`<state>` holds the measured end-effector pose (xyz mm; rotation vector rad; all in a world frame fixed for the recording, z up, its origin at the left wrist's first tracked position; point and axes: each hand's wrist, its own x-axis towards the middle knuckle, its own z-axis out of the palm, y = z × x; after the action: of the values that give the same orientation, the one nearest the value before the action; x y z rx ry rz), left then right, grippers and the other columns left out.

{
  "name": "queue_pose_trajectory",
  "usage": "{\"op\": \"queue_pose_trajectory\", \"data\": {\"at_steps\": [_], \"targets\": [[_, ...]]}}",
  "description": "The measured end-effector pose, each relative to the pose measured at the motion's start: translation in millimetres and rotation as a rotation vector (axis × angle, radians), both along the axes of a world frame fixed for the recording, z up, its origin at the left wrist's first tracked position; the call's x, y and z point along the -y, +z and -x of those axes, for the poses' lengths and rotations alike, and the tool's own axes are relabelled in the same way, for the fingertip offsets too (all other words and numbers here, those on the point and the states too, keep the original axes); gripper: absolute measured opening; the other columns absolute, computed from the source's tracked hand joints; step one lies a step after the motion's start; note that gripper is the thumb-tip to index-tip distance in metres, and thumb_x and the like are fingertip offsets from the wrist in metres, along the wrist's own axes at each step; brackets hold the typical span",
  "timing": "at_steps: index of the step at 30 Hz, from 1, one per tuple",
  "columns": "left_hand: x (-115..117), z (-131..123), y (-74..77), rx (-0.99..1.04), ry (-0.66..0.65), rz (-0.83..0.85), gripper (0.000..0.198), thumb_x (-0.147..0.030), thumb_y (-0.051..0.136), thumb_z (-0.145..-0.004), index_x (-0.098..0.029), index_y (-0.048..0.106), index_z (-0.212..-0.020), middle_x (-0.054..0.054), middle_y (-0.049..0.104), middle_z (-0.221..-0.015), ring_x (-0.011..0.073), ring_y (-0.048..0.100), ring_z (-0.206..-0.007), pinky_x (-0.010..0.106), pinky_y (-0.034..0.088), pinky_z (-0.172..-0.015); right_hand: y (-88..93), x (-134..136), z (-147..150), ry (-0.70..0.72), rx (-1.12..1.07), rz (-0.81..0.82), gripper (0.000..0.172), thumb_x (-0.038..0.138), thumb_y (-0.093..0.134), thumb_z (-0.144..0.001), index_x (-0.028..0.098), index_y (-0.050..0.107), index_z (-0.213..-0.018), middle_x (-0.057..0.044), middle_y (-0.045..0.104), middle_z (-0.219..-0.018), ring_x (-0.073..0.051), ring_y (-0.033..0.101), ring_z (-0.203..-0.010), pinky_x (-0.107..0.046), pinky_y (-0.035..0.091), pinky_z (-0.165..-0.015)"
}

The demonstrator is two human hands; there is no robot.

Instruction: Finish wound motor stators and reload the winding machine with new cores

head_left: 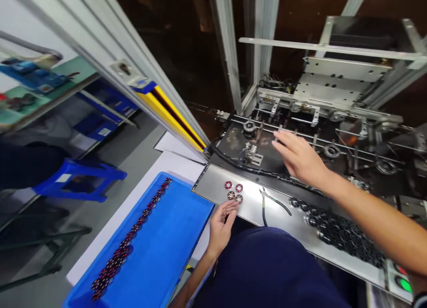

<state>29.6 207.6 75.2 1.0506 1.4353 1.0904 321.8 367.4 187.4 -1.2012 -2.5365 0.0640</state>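
Observation:
My left hand (222,225) is at the front edge of the metal ledge, its fingers stretched out and the thumb a little apart. Its fingertips reach the nearest of several small red-and-silver ring-shaped parts (231,195), which lie flat on the ledge; whether they press on it I cannot tell. Over the black machine bed my right hand (302,159) is open and holds nothing, fingers pointing left. Left of that hand, a round ring-shaped part (249,128) sits in the machine near a small metal fixture (251,153). Side cutters (264,196) with dark handles lie on the ledge between the hands.
Many black ring parts (347,237) are heaped on the ledge's right side. A blue tray (167,237) at left holds a long row of red-and-black rings (123,250). A yellow light-curtain bar (173,119) and a frame post rise beside the machine. A green button (404,284) glows lower right.

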Motion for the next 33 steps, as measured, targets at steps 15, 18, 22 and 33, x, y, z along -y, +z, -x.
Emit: {"op": "queue_pose_trajectory", "data": {"at_steps": [15,18,22,33], "targets": [[-22.6,-104.7,-13.4,0.032,-0.633,0.139,0.034,-0.033,0.074,-0.079,-0.017,0.068,-0.108,0.011,0.076,-0.102,0.0203,0.07,-0.09,0.037,0.054,-0.088,-153.8,254.2,-60.5,-0.594,-0.008,0.122,0.027,0.022,0.053,-0.094,0.023,0.064,-0.118,-0.02,0.059,-0.131,-0.038,0.053,-0.124,-0.058,0.049,-0.094],[-21.4,-108.2,-11.8,0.03,-0.685,0.15,0.034,-0.033,0.074,-0.079,-0.016,0.068,-0.108,0.012,0.076,-0.102,0.0214,0.07,-0.092,0.037,0.054,-0.087,-151.6,247.5,-56.1,-0.522,0.02,0.149,0.022,0.022,0.056,-0.094,0.021,0.066,-0.113,-0.019,0.061,-0.128,-0.035,0.055,-0.119,-0.053,0.048,-0.094],[-23.6,-101.1,-7.7,0.028,-0.683,0.157,0.035,-0.035,0.075,-0.078,-0.016,0.068,-0.107,0.012,0.075,-0.102,0.0209,0.07,-0.091,0.037,0.054,-0.086,-148.2,237.7,-58.8,-0.373,0.042,0.155,0.023,0.016,0.06,-0.089,0.022,0.068,-0.11,-0.013,0.07,-0.11,-0.029,0.062,-0.101,-0.045,0.049,-0.087],[-28.2,-77.5,5.5,0.169,-0.518,0.204,0.053,-0.041,0.079,-0.074,-0.02,0.063,-0.12,0.011,0.067,-0.114,0.0131,0.065,-0.075,0.03,0.054,-0.074,-117.2,185.1,-44.3,-0.041,-0.111,-0.03,0.017,0.023,0.055,-0.089,0.019,0.066,-0.101,-0.009,0.068,-0.081,-0.024,0.064,-0.079,-0.039,0.055,-0.073]]}}
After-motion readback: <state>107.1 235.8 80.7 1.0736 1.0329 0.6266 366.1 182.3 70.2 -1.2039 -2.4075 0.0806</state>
